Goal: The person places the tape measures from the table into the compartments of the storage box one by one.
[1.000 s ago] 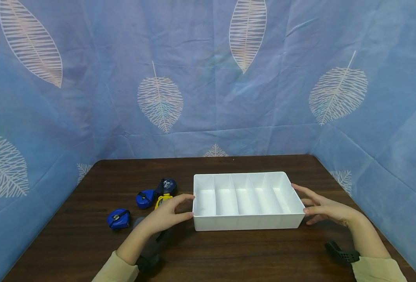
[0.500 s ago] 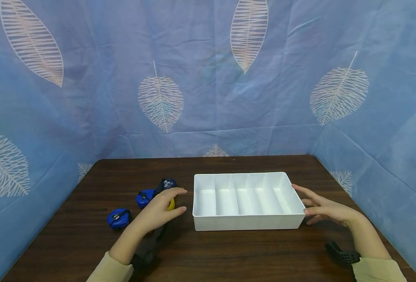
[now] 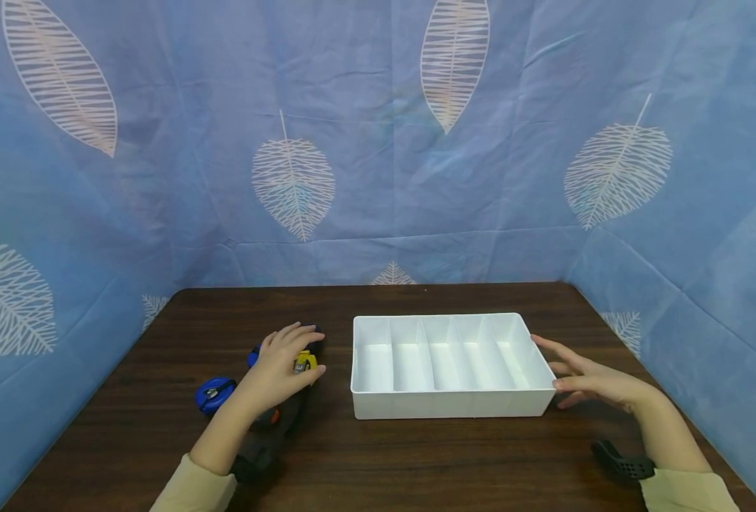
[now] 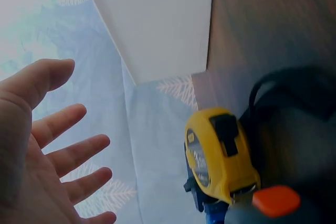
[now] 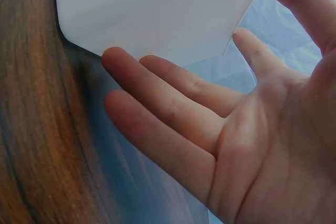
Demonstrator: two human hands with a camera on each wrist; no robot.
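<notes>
My left hand (image 3: 278, 370), fingers apart and holding nothing, hovers over a group of tape measures. Just beyond its thumb is a yellow tape measure (image 3: 307, 361), which the left wrist view shows with a black clip or button on its case (image 4: 215, 156). A blue tape measure (image 3: 253, 355) and a dark blue one (image 3: 314, 345) are partly hidden behind the hand. My right hand (image 3: 598, 377) rests with extended fingertips against the right end of a white tray (image 3: 448, 403) divided into several compartments, with nothing inside.
Another blue tape measure (image 3: 215, 393) lies left of the left forearm. A dark item with an orange button (image 4: 275, 200) sits below the left hand, mostly hidden. The dark wood table (image 3: 454, 462) is bounded by blue leaf-patterned cloth (image 3: 378, 178).
My left hand has left the tray's left end and moved leftward over the tape measures. The right hand and the tray stay practically where they were.
</notes>
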